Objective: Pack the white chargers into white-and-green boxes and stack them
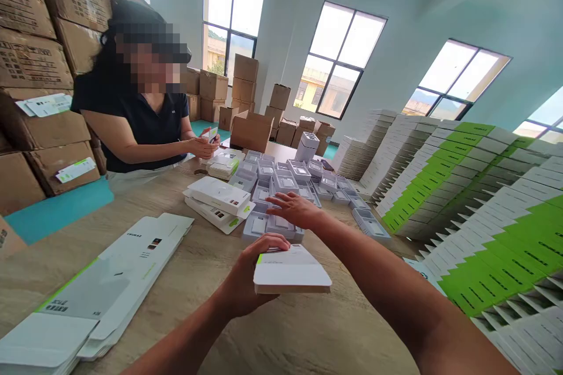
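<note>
My left hand (250, 275) grips a white box (292, 269) with a green edge, fingers over its top and left side, above the front of the table. My right hand (292, 210) reaches past it, fingers stretched out over the pile of grey plastic trays (281, 176) in the middle of the table. Whether its fingertips touch a tray I cannot tell. Left of the trays lie several white boxes (220, 196), stacked unevenly. Flattened white and grey cartons (101, 287) lie in a stack at the left front.
Tall stacks of white and green boxes (453, 170) line the table's (211, 263) right side. Across on the left, a co-worker (136, 123) holds a small white item (212, 133). An open brown carton (252, 130) stands behind the trays. Brown cartons (33, 58) pile up at far left.
</note>
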Available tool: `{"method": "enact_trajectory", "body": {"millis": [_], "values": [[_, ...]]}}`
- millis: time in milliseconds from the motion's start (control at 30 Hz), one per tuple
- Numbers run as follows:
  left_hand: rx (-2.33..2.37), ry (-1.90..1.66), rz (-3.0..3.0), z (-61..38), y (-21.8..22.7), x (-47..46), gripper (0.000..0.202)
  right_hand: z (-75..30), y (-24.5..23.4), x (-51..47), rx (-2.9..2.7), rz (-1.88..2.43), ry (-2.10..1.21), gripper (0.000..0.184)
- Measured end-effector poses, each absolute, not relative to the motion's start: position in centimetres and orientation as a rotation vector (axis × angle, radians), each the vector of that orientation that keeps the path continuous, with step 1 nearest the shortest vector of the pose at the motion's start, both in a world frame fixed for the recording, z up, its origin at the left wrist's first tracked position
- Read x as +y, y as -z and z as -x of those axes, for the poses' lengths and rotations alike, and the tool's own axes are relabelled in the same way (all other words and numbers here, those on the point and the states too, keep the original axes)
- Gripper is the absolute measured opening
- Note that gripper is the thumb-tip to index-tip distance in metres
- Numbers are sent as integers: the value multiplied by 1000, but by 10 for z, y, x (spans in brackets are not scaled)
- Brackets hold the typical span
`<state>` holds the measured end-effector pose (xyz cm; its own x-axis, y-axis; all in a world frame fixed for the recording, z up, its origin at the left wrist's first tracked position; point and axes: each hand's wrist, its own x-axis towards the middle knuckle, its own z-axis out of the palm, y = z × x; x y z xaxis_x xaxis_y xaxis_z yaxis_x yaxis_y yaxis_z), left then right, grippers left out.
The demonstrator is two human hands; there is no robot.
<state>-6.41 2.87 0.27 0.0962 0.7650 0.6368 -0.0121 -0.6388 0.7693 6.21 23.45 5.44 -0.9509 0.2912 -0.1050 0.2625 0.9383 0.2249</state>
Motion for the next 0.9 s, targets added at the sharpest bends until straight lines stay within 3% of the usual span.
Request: {"method": "enact_trajectory", "body": {"millis": [133,267,433,533,767,900], "values": [[759,-1615,-1779,62,-6,27,44,-109,-74,204,2984,-548,-278,68],[813,-1654,-1840,59,-2,28,47,-203,-87,132,2923,-1122,60,92],[1037,-1640,-2035,52,12,32,45,-283,-93,14,2662,-1606,784,83],[1050,-1602,-2124,41,19,30,44,-278,-101,-38,2666,-1746,951,81],[1170,-1547,-2391,14,19,8,42,-246,-100,-74,2798,-2145,518,63],[1303,-1556,-2452,5,24,-8,47,-242,-80,-86,2726,-2381,289,73]]}}
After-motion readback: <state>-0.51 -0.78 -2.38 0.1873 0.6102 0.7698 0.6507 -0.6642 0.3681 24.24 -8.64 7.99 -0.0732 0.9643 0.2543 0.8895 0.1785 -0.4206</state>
